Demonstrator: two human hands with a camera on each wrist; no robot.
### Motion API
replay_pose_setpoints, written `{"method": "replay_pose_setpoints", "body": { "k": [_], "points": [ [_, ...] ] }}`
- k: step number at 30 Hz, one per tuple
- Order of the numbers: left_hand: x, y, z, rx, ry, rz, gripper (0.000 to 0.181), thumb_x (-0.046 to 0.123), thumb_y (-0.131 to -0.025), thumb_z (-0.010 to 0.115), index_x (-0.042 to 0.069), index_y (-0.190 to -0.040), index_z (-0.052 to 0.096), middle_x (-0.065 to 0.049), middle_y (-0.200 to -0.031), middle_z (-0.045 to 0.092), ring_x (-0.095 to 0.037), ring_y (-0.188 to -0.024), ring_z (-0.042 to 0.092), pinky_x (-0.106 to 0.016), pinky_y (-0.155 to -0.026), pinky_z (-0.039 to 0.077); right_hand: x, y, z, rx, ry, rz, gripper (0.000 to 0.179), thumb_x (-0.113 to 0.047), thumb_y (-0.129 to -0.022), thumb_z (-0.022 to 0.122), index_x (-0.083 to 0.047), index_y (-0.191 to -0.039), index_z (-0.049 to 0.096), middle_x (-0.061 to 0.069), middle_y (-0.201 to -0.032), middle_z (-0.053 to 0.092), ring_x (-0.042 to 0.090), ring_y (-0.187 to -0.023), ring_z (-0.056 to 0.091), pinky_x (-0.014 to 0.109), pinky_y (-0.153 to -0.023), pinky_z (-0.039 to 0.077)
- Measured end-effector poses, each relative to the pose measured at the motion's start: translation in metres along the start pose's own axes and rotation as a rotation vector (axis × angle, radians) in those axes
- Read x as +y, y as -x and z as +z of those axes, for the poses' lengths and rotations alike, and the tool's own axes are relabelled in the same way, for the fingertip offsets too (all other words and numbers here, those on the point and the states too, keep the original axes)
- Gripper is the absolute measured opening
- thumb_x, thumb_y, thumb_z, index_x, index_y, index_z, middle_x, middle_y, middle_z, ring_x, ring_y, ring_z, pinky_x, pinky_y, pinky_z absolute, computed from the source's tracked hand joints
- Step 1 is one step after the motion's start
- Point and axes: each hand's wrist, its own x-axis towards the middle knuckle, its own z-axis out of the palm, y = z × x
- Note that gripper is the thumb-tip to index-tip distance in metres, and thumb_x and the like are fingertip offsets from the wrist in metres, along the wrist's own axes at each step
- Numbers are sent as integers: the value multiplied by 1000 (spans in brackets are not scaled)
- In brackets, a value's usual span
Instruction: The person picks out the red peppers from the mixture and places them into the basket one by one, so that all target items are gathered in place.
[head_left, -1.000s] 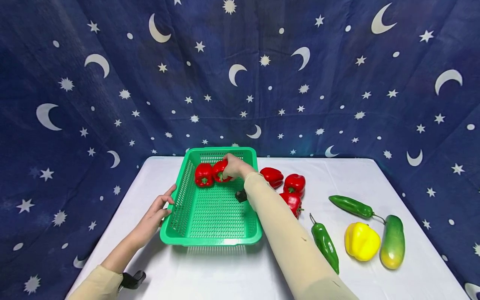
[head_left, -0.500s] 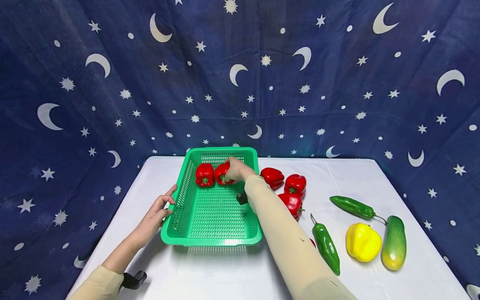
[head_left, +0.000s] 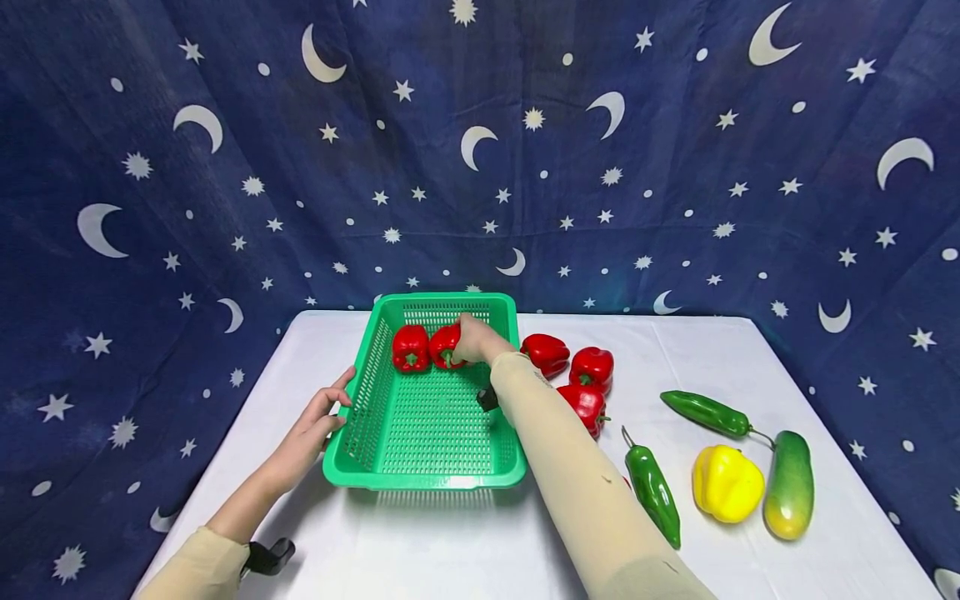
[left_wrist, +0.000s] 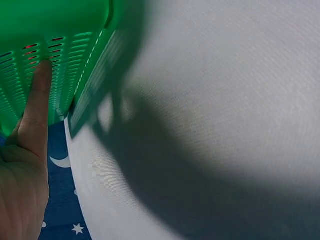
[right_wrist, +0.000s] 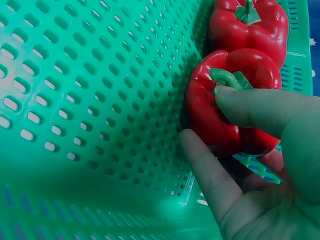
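A green plastic basket (head_left: 431, 482) with slotted walls stands on the white-covered table. Inside it, at the back, a red bell pepper (head_left: 410, 350) lies with its stem facing front. Beside that one, my right hand (head_left: 478, 340) holds a second red bell pepper (head_left: 444, 343). In the right wrist view its thumb (right_wrist: 250, 105) presses near the green stem, and the fingers lie along the side and underneath. My left hand (head_left: 307, 437) touches the basket's left side from outside. One finger (left_wrist: 37, 100) extends straight against the slotted wall in the left wrist view.
Right of the basket are a red pepper (head_left: 545, 354), another red pepper (head_left: 592, 367) and a third (head_left: 585, 406), partly behind the right sleeve. Farther right lie green chilies (head_left: 652, 492), a yellow bell pepper (head_left: 727, 483) and a green-yellow oblong vegetable (head_left: 789, 487). A star-patterned curtain (head_left: 480, 217) hangs behind.
My right hand has shifted slightly right with the red bell pepper, which sits a little apart from where it was. The left hand and basket stay put.
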Motion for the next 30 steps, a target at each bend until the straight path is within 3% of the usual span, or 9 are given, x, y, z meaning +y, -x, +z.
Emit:
{"method": "replay_pose_setpoints", "body": {
  "k": [6,14,26,30],
  "points": [
    [0,0,0,8,-7,10,19,-1,-99,37,2,-118,41,-5,-171,12,-37,-151,11,-28,-59,41,1,0,0,38,70,-8,66,-8,-81,82,1,-135,45,16,-118,60,28,-97,60,31,-72,53],
    [0,-1,1,-2,1,34,18,-2,-100,37,0,-118,41,-8,-171,11,-40,-151,10,-28,-60,41,3,6,-1,69,73,-41,68,-11,-81,83,1,-138,46,16,-121,61,28,-103,58,36,-86,50],
    [-1,-1,1,-6,6,33,19,-2,-100,36,0,-118,39,-8,-171,10,-40,-150,10,-28,-63,45,0,11,-6,45,87,-45,72,-12,-81,83,3,-140,44,17,-124,60,29,-107,58,38,-91,49],
    [0,0,1,-5,0,36,19,-2,-100,36,-1,-118,39,-10,-171,10,-41,-151,7,-28,-65,46,-3,17,-16,20,114,-63,73,-15,-83,80,3,-144,45,17,-135,58,29,-118,55,38,-98,47]
  ]
}}
